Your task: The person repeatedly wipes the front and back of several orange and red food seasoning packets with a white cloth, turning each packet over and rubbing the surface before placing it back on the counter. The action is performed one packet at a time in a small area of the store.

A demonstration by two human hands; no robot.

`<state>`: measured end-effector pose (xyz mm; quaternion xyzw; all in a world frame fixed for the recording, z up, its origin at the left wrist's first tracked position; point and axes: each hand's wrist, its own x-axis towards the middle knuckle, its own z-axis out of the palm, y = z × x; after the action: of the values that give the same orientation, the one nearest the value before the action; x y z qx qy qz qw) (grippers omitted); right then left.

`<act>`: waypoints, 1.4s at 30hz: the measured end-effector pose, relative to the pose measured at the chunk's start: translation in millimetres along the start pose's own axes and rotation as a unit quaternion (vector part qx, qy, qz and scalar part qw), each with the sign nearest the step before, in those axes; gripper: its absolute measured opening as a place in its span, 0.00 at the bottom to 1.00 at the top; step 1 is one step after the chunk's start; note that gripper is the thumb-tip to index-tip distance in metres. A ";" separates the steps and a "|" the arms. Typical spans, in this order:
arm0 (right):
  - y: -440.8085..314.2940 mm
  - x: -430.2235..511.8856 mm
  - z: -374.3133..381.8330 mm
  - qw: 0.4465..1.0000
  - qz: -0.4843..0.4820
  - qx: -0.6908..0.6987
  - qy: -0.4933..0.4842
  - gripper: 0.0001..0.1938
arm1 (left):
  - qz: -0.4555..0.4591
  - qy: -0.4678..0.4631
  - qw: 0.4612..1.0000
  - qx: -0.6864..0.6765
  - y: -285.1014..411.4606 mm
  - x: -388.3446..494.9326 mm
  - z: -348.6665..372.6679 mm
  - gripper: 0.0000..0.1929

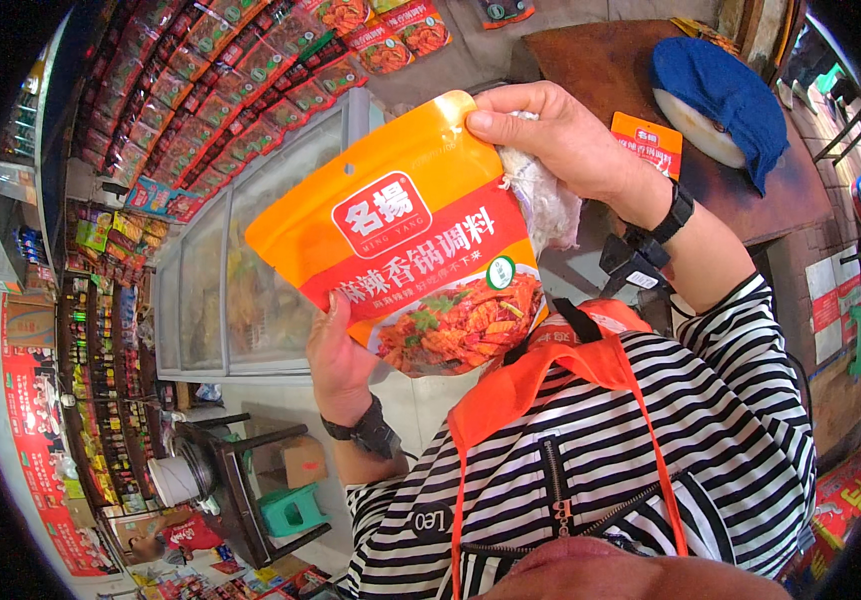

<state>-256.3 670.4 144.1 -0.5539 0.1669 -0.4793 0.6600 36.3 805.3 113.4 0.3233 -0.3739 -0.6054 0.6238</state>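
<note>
A flat orange and red seasoning pouch point(430, 259) is spread out before me, its printed front facing up. It bears large writing and a picture of a cooked dish. My left hand point(342, 349) grips its lower left edge, thumb on the front. The upper right corner is pinched between the thumb and fingers of my right hand point(543, 131). Just behind the pouch, below my right hand, shows a whitish cloth-like bundle point(550, 199), partly hidden. Dark bands with small devices circle both wrists. An orange apron point(543, 375) hangs over my striped shirt.
A brown table point(595, 67) carries a similar pouch point(648, 139) and a blue cloth point(723, 97) over a pale round object. Hanging packets point(228, 82) line the upper left, above a glass-topped freezer point(250, 270). Lower left stand a green stool point(295, 510), a dark-framed table point(228, 465) and stocked shelves point(104, 375).
</note>
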 end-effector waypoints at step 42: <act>-45.7 -42.7 12.6 0.793 -0.330 -0.484 0.168 0.28 | -0.076 -0.061 0.990 -0.103 -90.3 50.5 155.9 0.22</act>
<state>-288.0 715.8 175.8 -0.7328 0.2923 -0.6106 0.0687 -144.4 757.5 119.6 0.2480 -0.3211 -0.7049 0.5818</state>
